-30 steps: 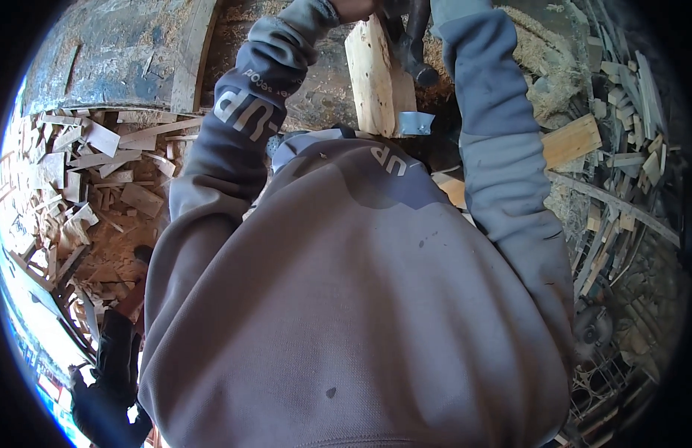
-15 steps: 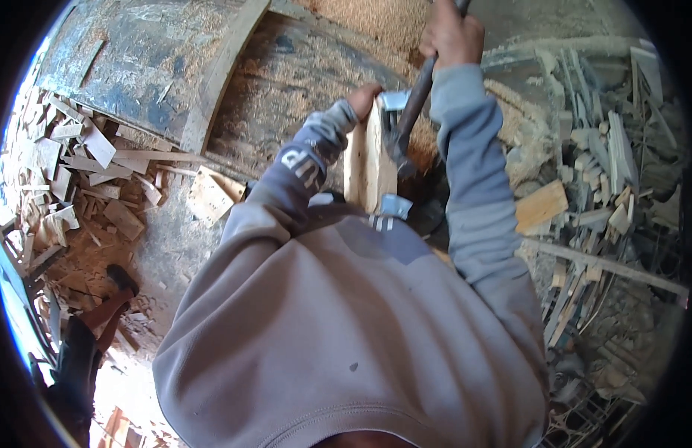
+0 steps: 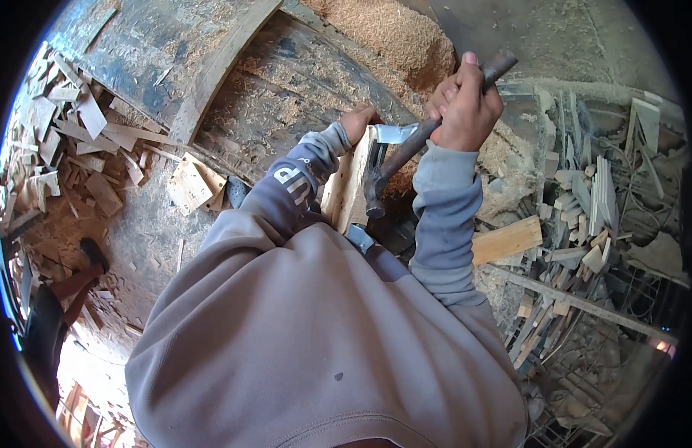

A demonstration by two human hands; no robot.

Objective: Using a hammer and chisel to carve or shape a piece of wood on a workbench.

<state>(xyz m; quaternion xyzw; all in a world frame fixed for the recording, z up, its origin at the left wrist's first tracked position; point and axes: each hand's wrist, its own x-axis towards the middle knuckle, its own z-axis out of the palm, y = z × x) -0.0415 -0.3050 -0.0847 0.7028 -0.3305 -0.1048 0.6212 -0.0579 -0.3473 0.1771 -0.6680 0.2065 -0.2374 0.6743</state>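
Observation:
My right hand [image 3: 467, 112] is closed round the handle of a hammer [image 3: 409, 153], which slants down and left to its dark metal head. That head is beside the right side of a pale wooden piece [image 3: 351, 187], which stretches away from my body. At the far end of the wood, my left hand [image 3: 358, 123] is closed with its fingers curled over it; its fingertips are partly hidden. A shiny metal bracket [image 3: 396, 134] sticks out to the right from the far end, and a second metal piece [image 3: 360, 237] shows at the near end. My sweatshirt covers the rest of the near end.
Sawdust [image 3: 391, 37] is heaped beyond the worn work surface [image 3: 286, 82], crossed by a plank [image 3: 222, 71]. Wood offcuts [image 3: 92, 149] pile up at left. More scraps [image 3: 585, 201] and a board [image 3: 508, 240] lie at right. A person's leg [image 3: 69, 291] shows at far left.
My right hand has come down and nearer with the hammer, its head shifting left and lower. My left hand stays at the wood's far end. The whole view has shifted somewhat.

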